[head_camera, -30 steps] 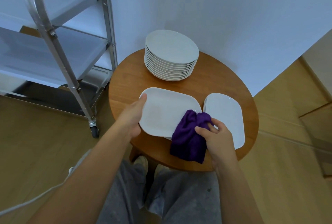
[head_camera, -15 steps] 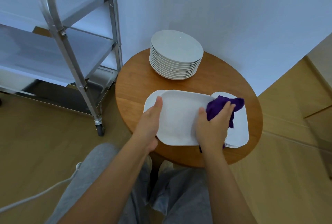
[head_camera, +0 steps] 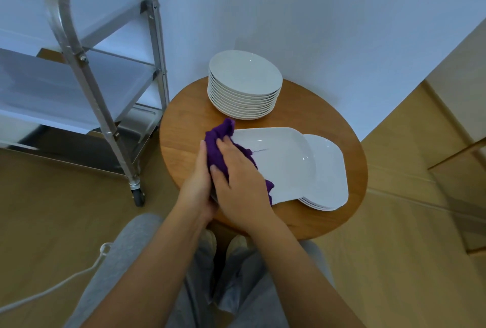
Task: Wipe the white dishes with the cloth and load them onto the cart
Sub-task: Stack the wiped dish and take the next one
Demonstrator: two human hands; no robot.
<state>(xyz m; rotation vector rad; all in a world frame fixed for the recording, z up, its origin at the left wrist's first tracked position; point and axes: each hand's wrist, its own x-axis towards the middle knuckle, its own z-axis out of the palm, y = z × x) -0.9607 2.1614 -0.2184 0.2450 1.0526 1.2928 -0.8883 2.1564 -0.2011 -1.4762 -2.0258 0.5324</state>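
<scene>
A white rectangular dish is held just above the round wooden table. My left hand grips its left edge. My right hand presses a purple cloth onto the dish's left part, its fingers spread over the cloth. Under the dish's right end lies a small stack of white rectangular dishes. A tall stack of round white plates stands at the table's far side. The metal cart stands to the left with bare shelves.
A white wall runs right behind the table. The cart's caster wheel rests on the wooden floor close to the table's left edge. A white cable trails across the floor at lower left. My grey-trousered legs are below the table.
My right hand has swept the purple cloth from the dish's right end across to its left end, up against my left hand. The dish has stayed in my left hand.
</scene>
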